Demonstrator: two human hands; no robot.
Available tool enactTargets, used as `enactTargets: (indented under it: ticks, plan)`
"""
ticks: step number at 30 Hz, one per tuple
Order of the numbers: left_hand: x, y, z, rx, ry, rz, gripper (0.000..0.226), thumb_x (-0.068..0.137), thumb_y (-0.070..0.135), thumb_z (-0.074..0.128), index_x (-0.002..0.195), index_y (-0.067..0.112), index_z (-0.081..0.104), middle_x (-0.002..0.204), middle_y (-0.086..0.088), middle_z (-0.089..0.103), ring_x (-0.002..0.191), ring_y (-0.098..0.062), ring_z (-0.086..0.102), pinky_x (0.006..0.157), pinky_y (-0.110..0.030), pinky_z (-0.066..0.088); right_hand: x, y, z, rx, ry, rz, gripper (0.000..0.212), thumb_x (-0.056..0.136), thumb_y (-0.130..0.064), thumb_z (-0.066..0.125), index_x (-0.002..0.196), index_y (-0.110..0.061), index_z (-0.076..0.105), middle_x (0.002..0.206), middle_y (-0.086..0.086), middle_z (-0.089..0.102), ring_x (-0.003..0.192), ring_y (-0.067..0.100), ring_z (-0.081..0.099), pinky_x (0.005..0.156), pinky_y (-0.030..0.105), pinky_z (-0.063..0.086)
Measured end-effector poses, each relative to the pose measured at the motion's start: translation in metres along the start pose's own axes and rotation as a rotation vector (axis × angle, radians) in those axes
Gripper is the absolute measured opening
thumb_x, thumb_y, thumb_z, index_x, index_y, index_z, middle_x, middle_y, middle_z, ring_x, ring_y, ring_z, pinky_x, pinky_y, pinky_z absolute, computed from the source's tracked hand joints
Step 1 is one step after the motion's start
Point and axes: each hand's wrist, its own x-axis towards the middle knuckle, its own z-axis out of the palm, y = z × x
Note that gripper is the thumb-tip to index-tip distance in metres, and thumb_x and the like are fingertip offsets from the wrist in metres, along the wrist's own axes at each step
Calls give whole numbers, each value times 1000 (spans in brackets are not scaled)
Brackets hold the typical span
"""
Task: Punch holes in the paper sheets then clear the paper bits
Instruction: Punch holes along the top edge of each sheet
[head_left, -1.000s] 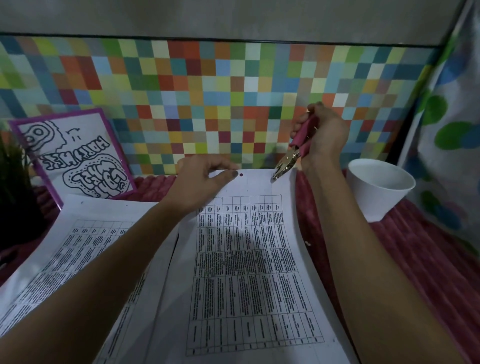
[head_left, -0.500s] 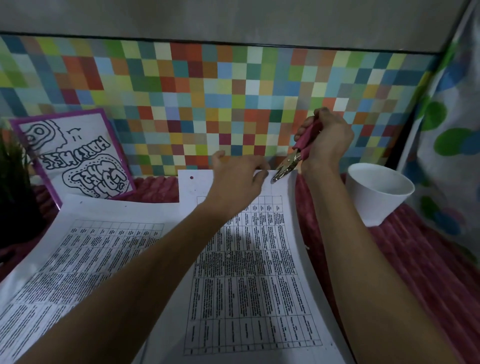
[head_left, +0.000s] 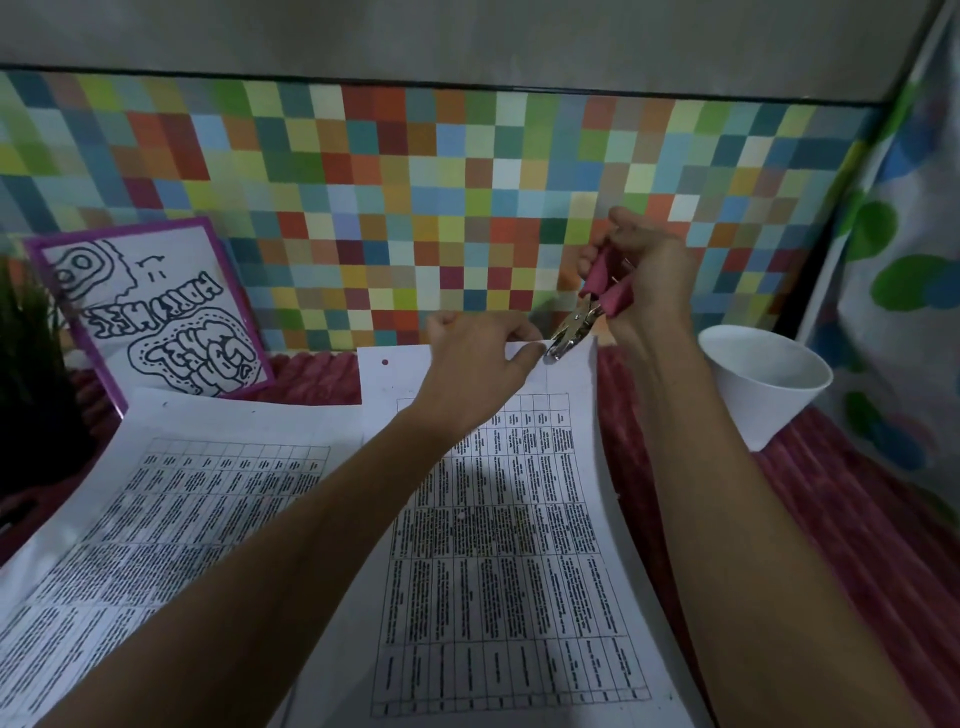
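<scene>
Right hand (head_left: 644, 280) fingers are curled round the pink handles of the hole punch (head_left: 597, 296), whose metal nose sits right on the top edge of the paper sheet (head_left: 509, 561), near its right corner. Left hand (head_left: 478, 369) fingers grip that same top edge, fingertips just beside the punch nose, pretty much touching it. There's one punched hole (head_left: 385, 361) near the sheet's top left corner, well apart from both hands.

The sheet has a printed table, text way too small to read. A second sheet (head_left: 208, 493) lies to the left, same kind of table. Both sit on a pink ribbed cloth (head_left: 857, 545). The purple-framed drawing (head_left: 150, 312) has bubble letters I can't make out. A white cup (head_left: 763, 384) stands right of the punch hand.
</scene>
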Motion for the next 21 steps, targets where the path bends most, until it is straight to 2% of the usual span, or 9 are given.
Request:
enactTargets:
  ticks: [3,6,10,13,15,16,18,19,21]
  plan:
    - [0,-1,0,-21,-6,-26,14,94,36,59,85,31,68,74,25,58,90,-2,50,78,-28,14,6,0,-6,-20,-104,54,36,82,13,39,113,4,56,75,15,59,64,27,59,66,38,47]
    - [-1,-2,0,-28,5,-43,14,94,36,59,86,30,69,82,19,65,93,-4,52,79,-29,14,7,-3,-8,-102,-152,29,42,80,16,37,112,2,59,80,15,61,71,30,62,73,41,49]
    - [2,-1,-1,-36,4,-34,15,94,38,59,87,29,68,87,18,67,92,-5,55,78,-28,13,2,-8,-8,-139,-186,-24,45,79,20,37,113,2,60,80,16,62,72,32,63,75,43,50]
    - [4,-3,-3,-40,-25,-1,13,94,40,60,88,31,67,87,20,65,87,-2,52,80,-27,13,-4,-16,-8,-184,-244,-77,48,82,18,42,117,-6,62,81,13,62,69,29,60,68,39,49]
    - [4,-5,-5,-48,-29,17,12,94,39,60,89,32,67,86,20,64,85,0,50,82,-27,14,-10,-29,-10,-463,-351,-167,44,84,10,53,118,-14,67,81,8,63,65,27,56,58,35,47]
    - [5,-6,-6,-47,-26,26,12,95,40,59,90,31,67,86,20,63,84,1,49,84,-27,15,-15,-37,-10,-711,-418,-183,38,84,2,60,115,-18,71,81,4,65,63,24,55,55,32,44]
    - [6,-4,-8,-60,-4,38,14,95,39,60,92,29,68,85,21,62,85,9,47,84,-28,16,-25,-50,-5,-1270,-572,-80,27,80,-15,75,104,-24,76,83,-3,71,64,10,59,57,24,44]
    - [7,-2,-10,-90,13,44,14,94,38,60,92,28,69,84,23,61,87,16,45,84,-29,16,-29,-52,-2,-1463,-624,-1,22,77,-18,78,98,-23,77,83,-6,72,64,2,59,58,21,43]
    - [8,4,-17,-150,69,79,12,94,35,62,94,25,69,85,25,60,92,21,46,89,-32,19,-33,-50,4,-1546,-618,26,10,76,-13,78,87,-14,78,75,-3,71,59,2,58,55,21,42]
